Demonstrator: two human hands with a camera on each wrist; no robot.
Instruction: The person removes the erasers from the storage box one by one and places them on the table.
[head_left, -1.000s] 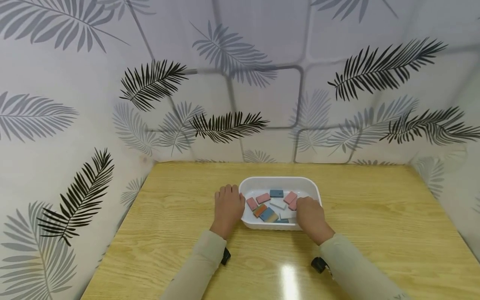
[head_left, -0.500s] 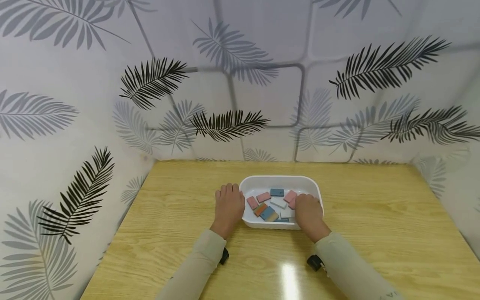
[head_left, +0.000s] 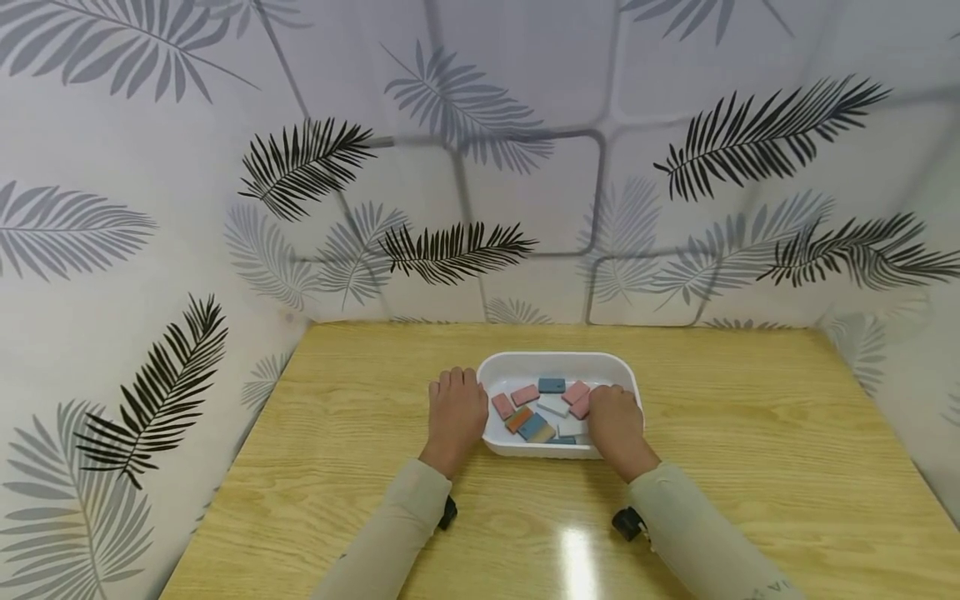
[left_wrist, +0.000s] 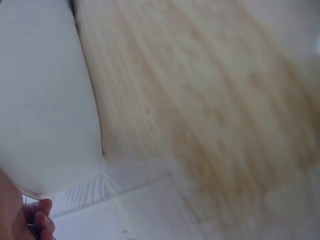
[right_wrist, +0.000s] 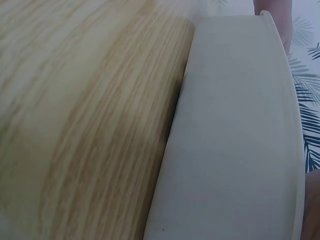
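A white plastic tray [head_left: 558, 358] holds several small rectangular erasers: a blue one [head_left: 552, 385], pink ones such as the pink eraser [head_left: 526, 394], a white eraser [head_left: 553, 406], and two-coloured ones such as the blue-and-tan eraser [head_left: 536, 428]. My left hand [head_left: 456, 412] grips the tray's left end, thumb side at the rim. Its curled fingers [left_wrist: 42, 220] show outside that end in the left wrist view. Knuckles up, my right hand [head_left: 618, 425] reaches over the front rim into the tray's right part. Its fingertips are hidden, beside a pink eraser [head_left: 581, 407] and a white piece [head_left: 573, 429].
The tray stands on a wood-grain table [head_left: 360, 392]. White cloth with leaf prints [head_left: 457, 250] hangs behind and at both sides. Blurred wood and the tray's outer wall [right_wrist: 230, 125] fill most of the right wrist view.
My right hand has shifted slightly left within the tray. My left hand stays on the tray's left end, and the erasers lie nearly as before.
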